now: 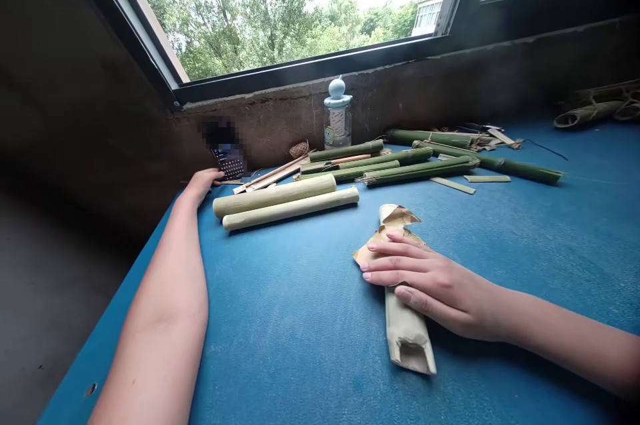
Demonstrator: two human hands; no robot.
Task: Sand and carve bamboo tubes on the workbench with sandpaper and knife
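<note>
Bamboo (407,322) lies on the desk (280,318) under the right grip (445,285), running from just beyond the fingers to a hollow, open end on the near side of the thumb. From the left, the left grip (200,184) reaches a phone (231,164) at its lower edge; whether it clasps or only touches it, I cannot tell. Just right of that grip, two pale rods (275,194) lie side by side. Past them sits a brown ball (299,149). Next, beyond and left of the right grip, stands a clear jar (346,138) under a pale blue lid (338,101), a printed white packet (337,121) inside. Green stalks (420,170) lie ahead of the right grip, which is laid flat, fingers unclenched, over a brown sheet (403,216) on the bamboo. Far right of it, well apart, lies a hollow tube (587,114).
</note>
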